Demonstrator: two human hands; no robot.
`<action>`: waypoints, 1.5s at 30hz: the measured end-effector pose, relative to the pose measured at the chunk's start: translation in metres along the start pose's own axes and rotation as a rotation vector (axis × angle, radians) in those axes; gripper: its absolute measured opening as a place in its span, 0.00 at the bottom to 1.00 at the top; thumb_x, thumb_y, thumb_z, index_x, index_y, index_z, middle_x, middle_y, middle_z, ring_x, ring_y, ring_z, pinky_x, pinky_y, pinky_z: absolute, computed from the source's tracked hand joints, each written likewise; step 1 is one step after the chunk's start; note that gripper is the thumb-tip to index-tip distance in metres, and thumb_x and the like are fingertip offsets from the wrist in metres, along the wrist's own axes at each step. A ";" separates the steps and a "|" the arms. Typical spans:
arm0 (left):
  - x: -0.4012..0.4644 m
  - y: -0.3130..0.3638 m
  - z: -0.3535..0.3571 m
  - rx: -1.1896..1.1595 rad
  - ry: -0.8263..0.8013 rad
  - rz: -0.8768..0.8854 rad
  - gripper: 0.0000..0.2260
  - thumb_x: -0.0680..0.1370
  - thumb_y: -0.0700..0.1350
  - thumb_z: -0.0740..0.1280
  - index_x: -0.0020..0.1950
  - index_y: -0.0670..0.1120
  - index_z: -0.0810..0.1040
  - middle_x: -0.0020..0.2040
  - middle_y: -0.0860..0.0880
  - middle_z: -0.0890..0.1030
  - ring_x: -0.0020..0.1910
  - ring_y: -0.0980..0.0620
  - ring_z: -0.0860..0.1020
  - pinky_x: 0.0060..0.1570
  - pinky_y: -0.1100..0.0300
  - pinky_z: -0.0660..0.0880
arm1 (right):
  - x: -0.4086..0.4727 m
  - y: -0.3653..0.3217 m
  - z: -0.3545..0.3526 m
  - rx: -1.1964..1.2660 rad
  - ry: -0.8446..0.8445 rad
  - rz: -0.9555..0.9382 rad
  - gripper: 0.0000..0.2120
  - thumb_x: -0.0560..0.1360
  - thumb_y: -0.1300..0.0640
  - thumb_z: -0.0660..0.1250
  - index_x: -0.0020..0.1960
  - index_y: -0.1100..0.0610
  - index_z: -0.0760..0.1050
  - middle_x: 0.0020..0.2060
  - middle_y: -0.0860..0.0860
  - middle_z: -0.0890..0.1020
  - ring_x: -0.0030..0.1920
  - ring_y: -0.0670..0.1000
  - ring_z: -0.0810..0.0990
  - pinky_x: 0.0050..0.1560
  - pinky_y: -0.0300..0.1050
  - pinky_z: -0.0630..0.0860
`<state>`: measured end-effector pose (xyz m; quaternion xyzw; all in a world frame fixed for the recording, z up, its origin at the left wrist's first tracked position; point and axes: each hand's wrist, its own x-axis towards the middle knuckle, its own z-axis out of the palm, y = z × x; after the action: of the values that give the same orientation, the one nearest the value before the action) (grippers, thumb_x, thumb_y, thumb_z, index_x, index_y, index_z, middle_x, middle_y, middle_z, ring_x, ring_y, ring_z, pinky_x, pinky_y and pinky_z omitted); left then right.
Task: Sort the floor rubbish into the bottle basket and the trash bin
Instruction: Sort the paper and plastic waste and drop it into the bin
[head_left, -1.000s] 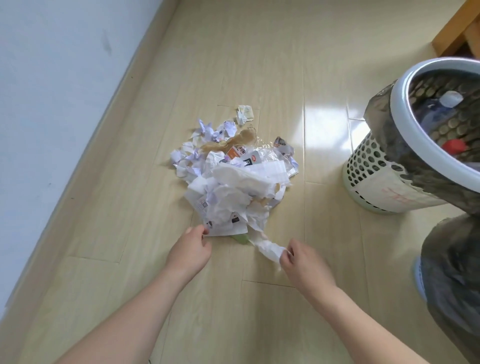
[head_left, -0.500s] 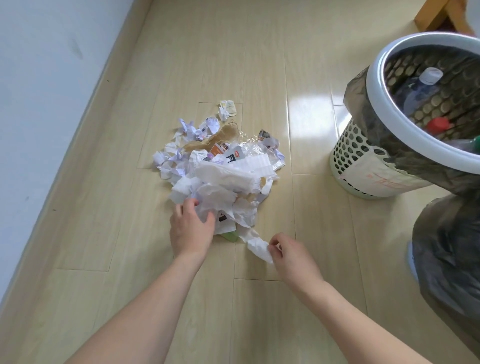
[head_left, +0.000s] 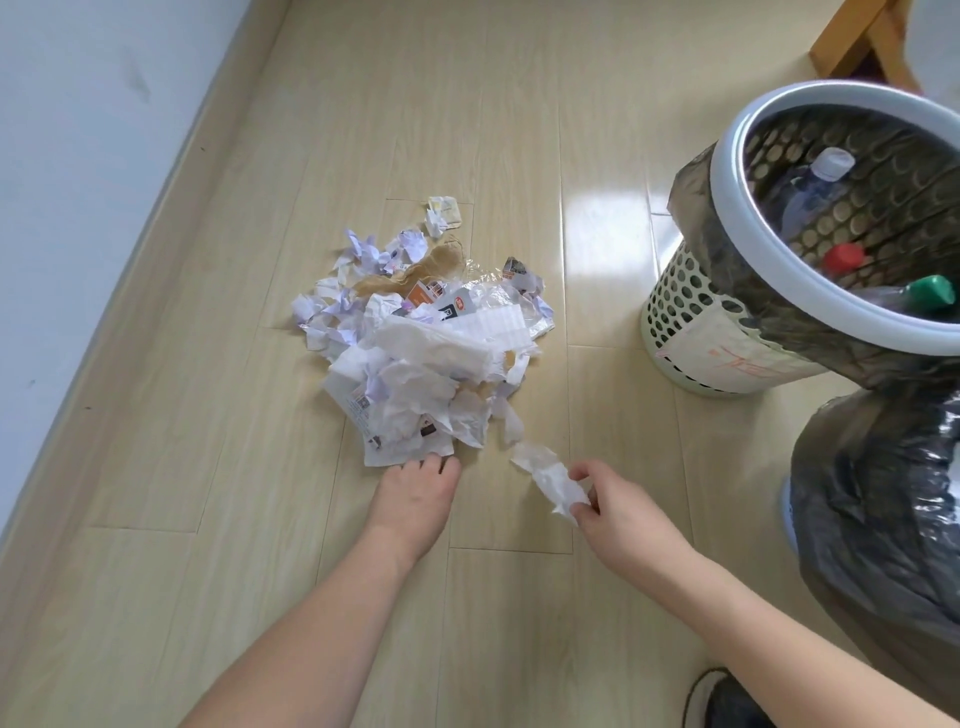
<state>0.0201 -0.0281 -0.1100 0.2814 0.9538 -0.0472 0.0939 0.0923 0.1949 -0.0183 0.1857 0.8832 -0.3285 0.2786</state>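
A pile of crumpled paper, tissue and wrappers (head_left: 421, 343) lies on the wooden floor. My left hand (head_left: 413, 496) reaches to the pile's near edge, fingertips at the lowest sheet; the fingers are curled under and I cannot see if they hold it. My right hand (head_left: 618, 512) pinches a crumpled white tissue (head_left: 550, 475) that trails from the pile. At the right stands a perforated bottle basket (head_left: 691, 312) with a grey rim, lined with a dark bag, holding bottles with white, red and green caps. A bin with a dark bag (head_left: 878, 525) sits at the lower right.
A white wall and skirting board (head_left: 130, 260) run along the left. A wooden furniture leg (head_left: 852, 36) shows at the top right. A dark shoe (head_left: 727, 701) is at the bottom edge. A small crumpled scrap (head_left: 442, 214) lies apart beyond the pile.
My left hand has drawn back from on top of the pile to its near edge. My right hand keeps its pinch on the tissue. The view has shifted.
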 end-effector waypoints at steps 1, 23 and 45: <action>0.000 0.002 -0.002 0.018 -0.031 -0.005 0.18 0.54 0.36 0.78 0.40 0.45 0.78 0.32 0.46 0.77 0.26 0.46 0.77 0.23 0.59 0.70 | -0.007 0.000 -0.005 -0.014 -0.003 -0.013 0.14 0.79 0.58 0.58 0.64 0.51 0.67 0.43 0.46 0.76 0.40 0.50 0.77 0.39 0.45 0.73; -0.021 0.020 0.000 0.057 -0.151 0.090 0.21 0.58 0.35 0.80 0.45 0.41 0.74 0.41 0.41 0.74 0.33 0.42 0.73 0.22 0.55 0.71 | -0.042 0.026 -0.039 0.398 -0.133 0.116 0.14 0.77 0.64 0.61 0.61 0.57 0.74 0.45 0.58 0.83 0.34 0.46 0.80 0.39 0.39 0.77; 0.059 0.151 -0.284 -1.105 0.060 0.153 0.03 0.77 0.41 0.65 0.45 0.47 0.74 0.35 0.46 0.81 0.35 0.43 0.79 0.38 0.46 0.78 | -0.125 0.054 -0.243 0.632 0.380 0.043 0.07 0.78 0.57 0.66 0.46 0.60 0.80 0.30 0.51 0.81 0.30 0.49 0.77 0.33 0.43 0.73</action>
<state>0.0105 0.1705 0.1500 0.2598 0.8159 0.4749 0.2033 0.1269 0.3821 0.1855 0.3389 0.7699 -0.5388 0.0454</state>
